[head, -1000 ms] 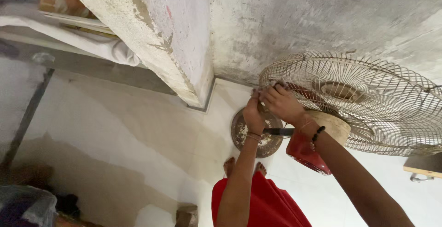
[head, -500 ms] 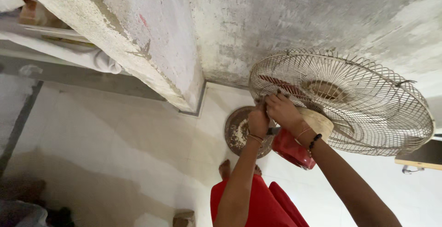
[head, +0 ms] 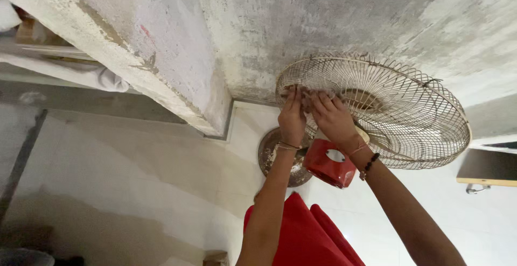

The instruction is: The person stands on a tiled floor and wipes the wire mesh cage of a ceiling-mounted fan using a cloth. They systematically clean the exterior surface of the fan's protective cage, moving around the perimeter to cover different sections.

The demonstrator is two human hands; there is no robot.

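Both raised overhead: left hand (head: pixel 292 116) and right hand (head: pixel 334 119) w/ grip pinched shut on rim of wire fan guard (head: pixel 409 109), side by side. Red motor housing (head: pixel 329 164) just below wrists. Vs. earlier: hands higher on rim, closer together.

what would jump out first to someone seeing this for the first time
The dusty wire fan cage at upper right, hard under the stained concrete ceiling, draws the eye first. Both raised hands meet at its left rim: the left hand and the right hand, fingers on the wires. Just below sits the red motor housing, with red cloth at the bottom edge.
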